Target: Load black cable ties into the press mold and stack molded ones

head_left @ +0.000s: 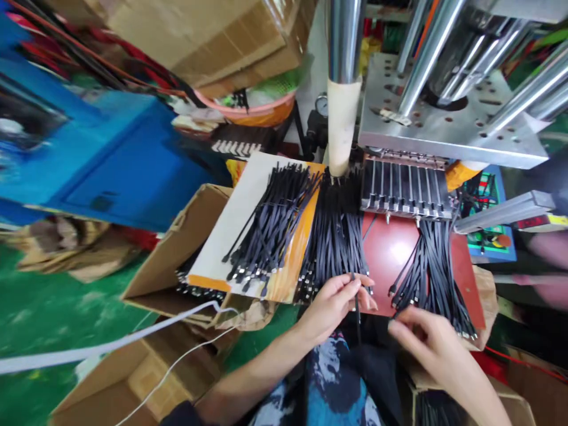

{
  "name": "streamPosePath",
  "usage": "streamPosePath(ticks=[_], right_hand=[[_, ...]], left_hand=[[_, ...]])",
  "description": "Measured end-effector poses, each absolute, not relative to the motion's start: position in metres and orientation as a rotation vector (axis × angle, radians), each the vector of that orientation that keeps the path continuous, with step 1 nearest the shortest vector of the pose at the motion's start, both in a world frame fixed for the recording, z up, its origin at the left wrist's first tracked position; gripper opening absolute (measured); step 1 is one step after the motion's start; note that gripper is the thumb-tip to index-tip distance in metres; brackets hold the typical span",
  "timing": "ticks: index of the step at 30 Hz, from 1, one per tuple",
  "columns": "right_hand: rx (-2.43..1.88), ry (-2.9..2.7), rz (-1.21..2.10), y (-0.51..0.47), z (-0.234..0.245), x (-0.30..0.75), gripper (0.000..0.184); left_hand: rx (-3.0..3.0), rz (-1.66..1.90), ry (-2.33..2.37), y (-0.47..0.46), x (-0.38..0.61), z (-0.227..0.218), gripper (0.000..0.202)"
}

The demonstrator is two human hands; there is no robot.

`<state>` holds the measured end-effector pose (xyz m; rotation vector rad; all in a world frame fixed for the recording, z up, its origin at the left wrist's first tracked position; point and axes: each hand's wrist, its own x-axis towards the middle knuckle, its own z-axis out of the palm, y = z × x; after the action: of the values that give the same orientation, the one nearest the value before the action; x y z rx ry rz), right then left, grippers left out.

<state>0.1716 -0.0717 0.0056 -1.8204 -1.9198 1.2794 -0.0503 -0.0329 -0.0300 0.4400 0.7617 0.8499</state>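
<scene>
My left hand (335, 305) is closed in a pinch on a short black cable (357, 310), which hangs down from the fingertips at the board's front edge. My right hand (430, 340) is closed, thumb and fingers drawn together by the lower end of the right-hand cable bundle (432, 272); whatever it may hold is too blurred to make out. Two more bundles of black cables with metal plugs lie to the left: the middle bundle (337, 231) behind my left hand, and the left bundle (273, 219) on a white and orange board (231, 228).
A press with a thick metal plate (452, 136) and steel columns stands at the back right, over a slotted mould (406, 186). The red-brown board (384, 260) lies in front. Cardboard boxes (168, 254) stand at the left, near a blue machine (115, 160). A blue tray (508, 236) is at the right.
</scene>
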Motion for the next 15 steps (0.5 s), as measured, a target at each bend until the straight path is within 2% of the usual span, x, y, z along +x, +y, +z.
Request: streamPosePath(ticks=[3,5,7,11,15], right_hand=[[-2.23,-1.785,0.697,-0.051,-0.018,0.169,0.044],[-2.295,-1.784,0.576,-0.042,-0.025,0.166,0.037],[-2.146,-1.778,0.762,-0.047,-0.021,0.163,0.033],[-1.678,-1.712,1.479,-0.091,0.0,0.162,0.032],[-1.662,-1.74,1.74,-0.118,0.007,0.175,0.019]], left_hand=[[0.58,0.762,0.806,-0.024,-0.048,-0.029,0.05],[0.679,0.666,0.851,-0.022,-0.049,-0.028,0.061],[0.717,0.593,0.862,-0.021,-0.046,-0.03,0.068],[0.493,0.56,0.702,-0.018,-0.033,-0.033,0.062],[0.333,0.554,0.514,-0.019,-0.023,-0.024,0.051]])
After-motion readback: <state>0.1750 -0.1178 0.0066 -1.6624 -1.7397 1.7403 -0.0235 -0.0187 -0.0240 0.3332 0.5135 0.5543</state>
